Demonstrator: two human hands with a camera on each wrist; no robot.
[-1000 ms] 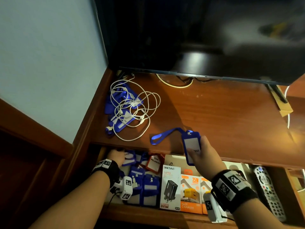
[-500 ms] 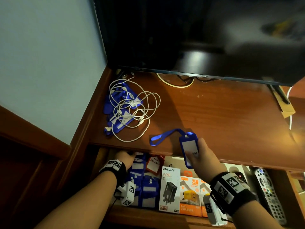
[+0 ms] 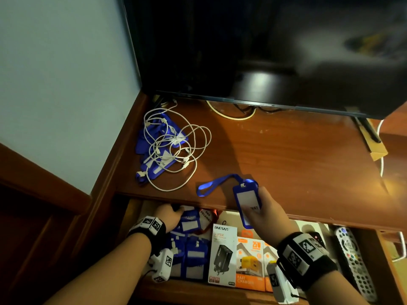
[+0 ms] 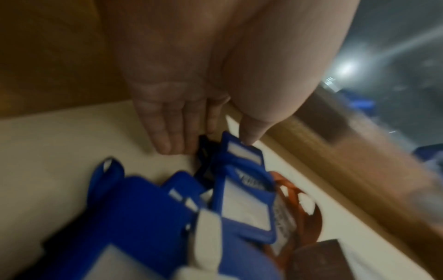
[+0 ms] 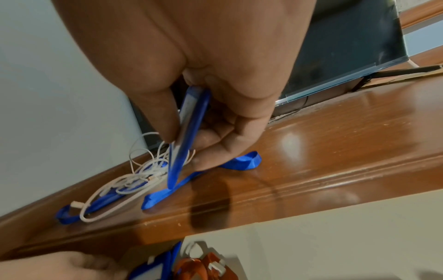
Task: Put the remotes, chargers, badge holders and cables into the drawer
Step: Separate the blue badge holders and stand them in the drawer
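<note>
My right hand (image 3: 263, 213) pinches a blue badge holder (image 3: 246, 200) by its lower part, over the desk's front edge and above the open drawer (image 3: 198, 291). Thumb and fingers clamp its flat faces (image 5: 189, 123). Its blue lanyard (image 3: 212, 186) trails on the desk top. My left hand (image 3: 170, 216) is inside the drawer at the back left. Its fingers (image 4: 165, 140) lie straight on the drawer floor, and the thumb touches the top of a blue badge holder (image 4: 239, 191) lying there. White cables (image 3: 176, 150) are tangled over more blue badge holders (image 3: 154, 169) on the desk.
The drawer holds several blue badge holders (image 3: 193, 256), a red one (image 3: 206, 216), charger boxes (image 3: 222, 256), and a grey remote (image 3: 354, 260) at the right. A television (image 3: 264, 51) stands at the back of the desk, and a wall (image 3: 66, 84) runs along the left.
My right hand has drawn the badge holder slightly left and nearer the desk's front edge. My left hand has shifted right inside the drawer.
</note>
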